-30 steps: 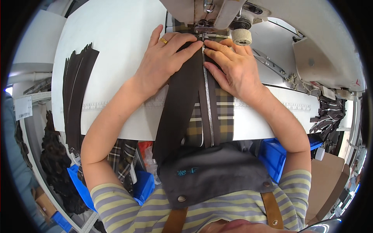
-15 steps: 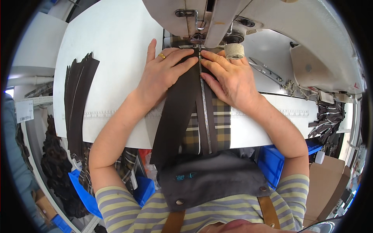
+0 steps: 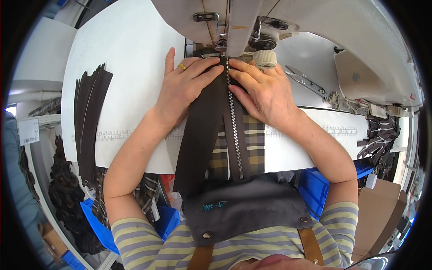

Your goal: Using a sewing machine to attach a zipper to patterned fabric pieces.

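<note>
A metal zipper (image 3: 235, 135) on dark tape runs lengthwise over plaid fabric (image 3: 255, 155), its far end under the sewing machine's presser foot area. Along its left lies a long dark fabric strip (image 3: 198, 130). My left hand (image 3: 185, 83), with a ring on one finger, rests flat on that strip, its little finger lifted and apart. Pressing on the tape's right side, my right hand (image 3: 265, 87) has its fingers stretched beside the zipper teeth, near the needle. Both hands are open. The exact spot under the needle is mostly hidden by the machine head (image 3: 238, 27).
A stack of dark strips (image 3: 92, 112) lies on the left of the white table (image 3: 130, 67). Scissors (image 3: 306, 81) lie right of my right hand, below the machine arm. Bundled dark strips (image 3: 380, 137) hang at the right edge. Blue bins (image 3: 312, 189) stand beneath the table.
The whole view has shifted slightly, with the machine head appearing a little further left. Both hands stay flat on the fabric, at nearly the same place along the zipper.
</note>
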A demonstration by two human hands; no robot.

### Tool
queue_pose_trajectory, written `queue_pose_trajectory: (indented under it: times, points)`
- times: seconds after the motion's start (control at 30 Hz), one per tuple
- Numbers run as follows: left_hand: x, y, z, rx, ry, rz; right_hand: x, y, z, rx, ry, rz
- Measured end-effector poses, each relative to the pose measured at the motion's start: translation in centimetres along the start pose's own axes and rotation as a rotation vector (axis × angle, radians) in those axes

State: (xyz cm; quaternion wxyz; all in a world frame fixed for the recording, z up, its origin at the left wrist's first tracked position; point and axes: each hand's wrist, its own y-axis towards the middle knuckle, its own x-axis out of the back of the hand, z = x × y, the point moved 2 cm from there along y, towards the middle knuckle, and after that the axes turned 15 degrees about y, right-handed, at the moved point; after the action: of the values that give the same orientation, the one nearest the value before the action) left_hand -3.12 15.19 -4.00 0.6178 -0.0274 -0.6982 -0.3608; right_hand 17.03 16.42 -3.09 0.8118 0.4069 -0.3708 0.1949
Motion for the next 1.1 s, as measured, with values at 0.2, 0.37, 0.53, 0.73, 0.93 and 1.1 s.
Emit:
queue_pose_trajectory:
  times: [0.2,0.37,0.53,0.73,0.93,1.1]
  points:
    - [0.00,-0.07,0.10,0.014,-0.051,0.016,0.03,-0.05,-0.08,-0.005,0.008,0.004]
    - [0.00,-0.02,0.26,-0.007,-0.088,-0.007,0.15,-0.04,-0.06,-0.008,0.016,0.001]
    - [0.14,0.03,0.24,0.005,-0.083,0.052,0.15,-0.03,0.04,0.001,0.005,0.019]
    - [0.20,0.17,0.18,0.009,-0.107,0.054,0.12,-0.04,0.02,0.008,0.025,0.000]
    - [0.28,0.27,0.35,0.002,-0.106,0.095,0.16,0.03,0.02,0.010,0.045,-0.005]
    - [0.54,0.33,-0.06,-0.019,-0.084,0.125,0.25,0.02,-0.06,-0.033,0.051,0.032]
